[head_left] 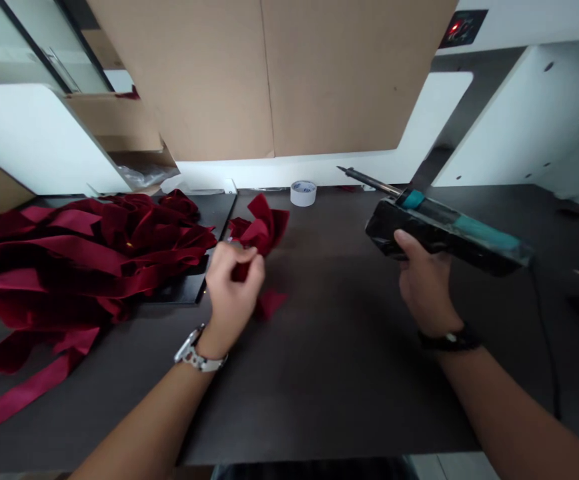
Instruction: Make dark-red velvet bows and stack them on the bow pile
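Observation:
My left hand (233, 283) is closed in a pinch on a dark red ribbon bow (261, 230), held just above the dark table (319, 373). One ribbon tail shows below the hand. My right hand (425, 283) grips a black and teal glue gun (444, 230), raised over the table right of the bow. Its thin metal nozzle points up and to the left, apart from the bow.
A heap of dark red ribbon bows (79, 257) covers the table's left side, partly on a black tray. A roll of white tape (303, 193) stands at the back. Cardboard sheets (269, 73) and white panels rise behind. A cord trails right.

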The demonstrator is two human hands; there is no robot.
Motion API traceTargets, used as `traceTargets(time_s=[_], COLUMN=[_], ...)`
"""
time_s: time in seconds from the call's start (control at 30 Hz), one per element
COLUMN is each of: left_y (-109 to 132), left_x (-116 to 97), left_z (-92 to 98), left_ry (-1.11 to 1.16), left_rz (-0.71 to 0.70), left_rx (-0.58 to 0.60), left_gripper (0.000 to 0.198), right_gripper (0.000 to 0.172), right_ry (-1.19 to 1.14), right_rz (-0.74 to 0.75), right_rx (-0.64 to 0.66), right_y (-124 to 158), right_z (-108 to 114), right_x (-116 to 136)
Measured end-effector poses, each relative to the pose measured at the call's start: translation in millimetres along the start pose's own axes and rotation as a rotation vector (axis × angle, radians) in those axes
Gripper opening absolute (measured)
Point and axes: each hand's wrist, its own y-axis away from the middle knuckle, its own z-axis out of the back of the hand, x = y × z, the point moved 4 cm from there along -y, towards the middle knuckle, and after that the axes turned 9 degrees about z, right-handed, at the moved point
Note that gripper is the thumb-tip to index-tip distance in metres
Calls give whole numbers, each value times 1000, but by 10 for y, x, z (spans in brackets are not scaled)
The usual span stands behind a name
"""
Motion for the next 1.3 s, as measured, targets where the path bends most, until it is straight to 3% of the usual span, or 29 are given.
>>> traceTargets(time_s=[0.1, 0.17, 0.3, 0.37, 0.5, 0.67, 1.0, 1.07, 1.1, 1.17, 1.23, 1.3], left_y=[339, 567, 873, 930, 943, 950, 973, 977, 951, 844, 742, 739], left_x=[-261, -339, -406, -399, -342, -343, -604, -589, -564, -468, -323, -240], left_z=[-259, -413, -588, -616, -635, -648, -631, -651, -660, -656, -602, -509], left_ry=[-222, -280, -313, -323, -317, -305, -569, -529, -455, -222, 41, 258], left_rz=[-516, -681, -876, -877, -704, -598, -815, -733, -615, -212, 308, 736], left_rx=[326, 518, 813, 916, 1041, 1143, 1239, 1240, 1222, 1127, 956, 798], left_gripper=[12, 13, 14, 14, 16, 21, 11, 12, 13, 11, 7, 12], right_gripper=[48, 48, 47, 47, 48, 50, 45, 45, 46, 46, 45, 44], right_ry=[-69, -74, -56, -60, -93, -102, -155, -164, -164, -156, -150, -146], right_rz=[-91, -147, -196, -202, -192, -179, -137, -153, -171, -214, -244, -257], right_rx=[-154, -214, -290, -301, -313, -308, -298, -314, -322, -336, -346, -344], right_y=[-135, -198, -272, -289, -302, -304, -298, -306, -312, -328, -348, -369], right_z=[84, 156, 272, 293, 295, 297, 311, 317, 322, 339, 363, 389], right_x=[-117, -203, -324, -347, -342, -336, -380, -383, -385, -387, -388, -390])
